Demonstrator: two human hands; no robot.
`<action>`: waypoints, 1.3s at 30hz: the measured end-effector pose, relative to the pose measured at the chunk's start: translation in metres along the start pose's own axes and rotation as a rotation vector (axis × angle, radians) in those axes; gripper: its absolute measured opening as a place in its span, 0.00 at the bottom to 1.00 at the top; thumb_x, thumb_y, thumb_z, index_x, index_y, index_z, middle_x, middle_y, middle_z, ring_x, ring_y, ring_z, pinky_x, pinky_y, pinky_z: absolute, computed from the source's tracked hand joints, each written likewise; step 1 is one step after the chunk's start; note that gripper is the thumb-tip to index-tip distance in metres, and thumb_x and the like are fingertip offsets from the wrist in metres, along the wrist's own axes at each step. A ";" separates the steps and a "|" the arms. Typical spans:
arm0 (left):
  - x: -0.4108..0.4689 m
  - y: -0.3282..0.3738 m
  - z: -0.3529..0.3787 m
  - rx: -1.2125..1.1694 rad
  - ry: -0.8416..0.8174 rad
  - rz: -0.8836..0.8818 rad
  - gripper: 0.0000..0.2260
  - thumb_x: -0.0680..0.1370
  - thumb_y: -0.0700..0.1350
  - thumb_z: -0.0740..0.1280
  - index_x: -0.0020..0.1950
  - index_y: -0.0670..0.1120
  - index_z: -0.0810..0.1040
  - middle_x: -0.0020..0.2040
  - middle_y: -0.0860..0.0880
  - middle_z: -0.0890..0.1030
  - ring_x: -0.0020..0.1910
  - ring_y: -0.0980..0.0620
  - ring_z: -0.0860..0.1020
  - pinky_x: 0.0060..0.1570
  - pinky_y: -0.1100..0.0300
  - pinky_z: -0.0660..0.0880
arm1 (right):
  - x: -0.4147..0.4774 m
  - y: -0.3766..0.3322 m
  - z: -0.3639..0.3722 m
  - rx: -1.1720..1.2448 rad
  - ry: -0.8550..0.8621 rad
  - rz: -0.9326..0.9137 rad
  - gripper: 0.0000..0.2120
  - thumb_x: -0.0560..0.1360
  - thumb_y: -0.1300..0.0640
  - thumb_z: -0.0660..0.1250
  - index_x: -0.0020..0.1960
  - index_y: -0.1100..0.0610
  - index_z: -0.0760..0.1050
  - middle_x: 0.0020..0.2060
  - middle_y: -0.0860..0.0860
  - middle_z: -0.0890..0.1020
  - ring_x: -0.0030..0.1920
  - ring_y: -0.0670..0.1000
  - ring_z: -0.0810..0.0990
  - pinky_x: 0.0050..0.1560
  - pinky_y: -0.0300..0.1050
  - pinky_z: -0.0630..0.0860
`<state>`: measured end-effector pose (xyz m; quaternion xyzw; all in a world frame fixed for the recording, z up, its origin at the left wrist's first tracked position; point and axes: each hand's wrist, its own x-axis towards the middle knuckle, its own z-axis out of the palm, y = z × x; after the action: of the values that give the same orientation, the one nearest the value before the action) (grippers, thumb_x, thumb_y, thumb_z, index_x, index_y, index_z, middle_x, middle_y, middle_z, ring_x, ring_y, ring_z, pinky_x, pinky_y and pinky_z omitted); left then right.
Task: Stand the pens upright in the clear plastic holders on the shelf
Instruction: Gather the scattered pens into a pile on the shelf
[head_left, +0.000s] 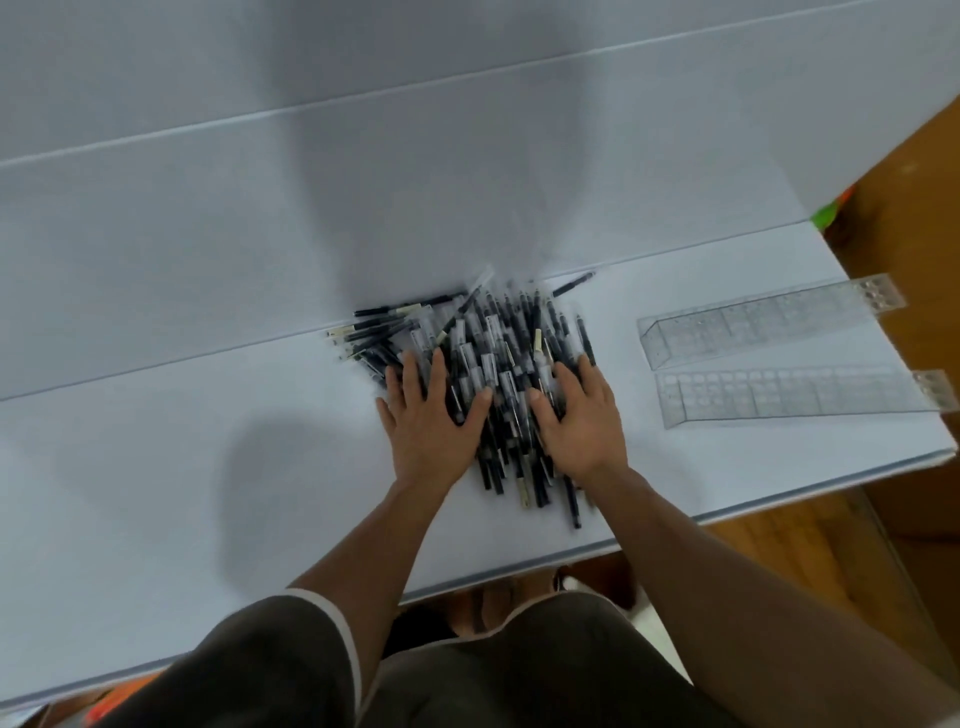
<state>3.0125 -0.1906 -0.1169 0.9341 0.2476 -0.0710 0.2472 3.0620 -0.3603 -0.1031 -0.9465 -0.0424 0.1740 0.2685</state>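
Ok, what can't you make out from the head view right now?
1. Pens beneath the left hand and right hand: both lie flat on the heap of black-and-clear pens, head view, covering them.
2. Pen label print: blurred and too small.
3. Hole count in the two long clear plastic holders, far and near: see-through, blurred.

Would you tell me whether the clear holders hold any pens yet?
Empty: both clear holders show only bare compartments; the pens lie heaped beside them on the shelf.
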 end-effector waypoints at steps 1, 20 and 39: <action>-0.002 -0.001 -0.004 -0.002 -0.003 0.009 0.38 0.75 0.73 0.48 0.79 0.56 0.46 0.80 0.47 0.43 0.78 0.45 0.41 0.75 0.43 0.41 | -0.003 -0.001 -0.003 -0.009 -0.005 0.009 0.29 0.80 0.40 0.56 0.78 0.52 0.59 0.79 0.54 0.53 0.78 0.55 0.50 0.77 0.53 0.51; -0.037 -0.013 -0.024 -0.159 -0.170 0.146 0.29 0.80 0.54 0.62 0.78 0.49 0.58 0.80 0.51 0.52 0.78 0.50 0.50 0.73 0.50 0.55 | -0.077 0.011 -0.003 -0.015 -0.011 0.335 0.17 0.75 0.49 0.67 0.62 0.53 0.73 0.55 0.51 0.74 0.53 0.55 0.75 0.53 0.50 0.74; -0.036 0.093 -0.012 -0.954 -0.375 -0.191 0.07 0.80 0.48 0.66 0.57 0.49 0.77 0.51 0.48 0.83 0.51 0.50 0.81 0.57 0.51 0.78 | -0.069 0.037 -0.023 0.237 -0.025 0.032 0.05 0.77 0.49 0.68 0.50 0.49 0.78 0.43 0.44 0.80 0.43 0.47 0.77 0.41 0.40 0.69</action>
<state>3.0277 -0.2699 -0.0580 0.6621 0.2881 -0.1388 0.6778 3.0048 -0.4152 -0.0829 -0.9063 -0.0096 0.1941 0.3753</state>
